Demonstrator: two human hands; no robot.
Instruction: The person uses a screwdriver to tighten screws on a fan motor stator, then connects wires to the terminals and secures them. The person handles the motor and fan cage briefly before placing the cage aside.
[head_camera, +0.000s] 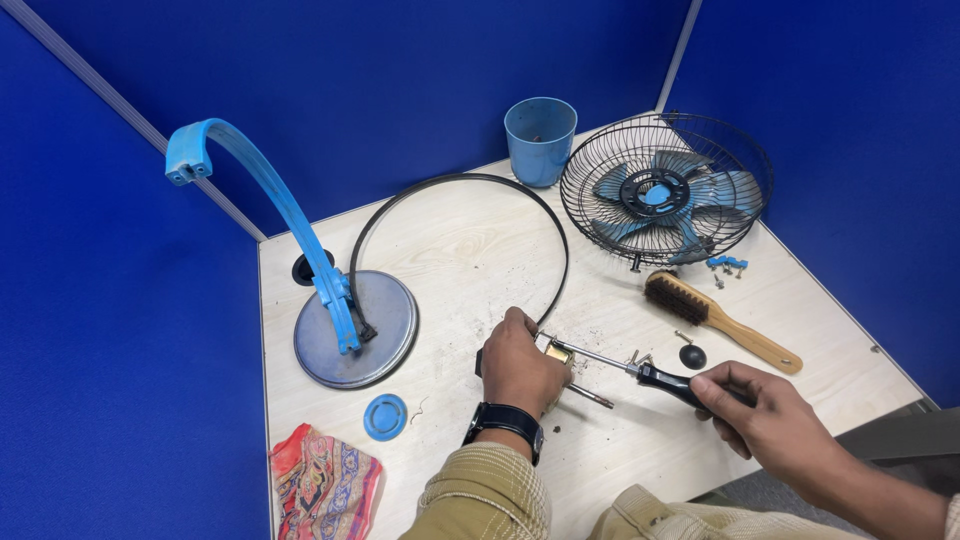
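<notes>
Screwdriver (640, 372), black-handled, lay across the middle of the bench (450, 250), its handle clenched in the right hand (760, 415) and its shaft pointing left at a small brass-coloured part (560, 352). The left hand (518, 365) covered most of that part, fingers curled over it, so its shape could not be made out; a thin metal rod (590, 396) stuck out from under the palm. A black ring (455, 240) curved just behind the left hand. Farther right sat a wooden brush (715, 318), a fan guard (665, 185) with blue blades inside, and tiny screws (727, 266) too small to count. The patterned cloth (322, 488) was cut off at the lower edge.
</notes>
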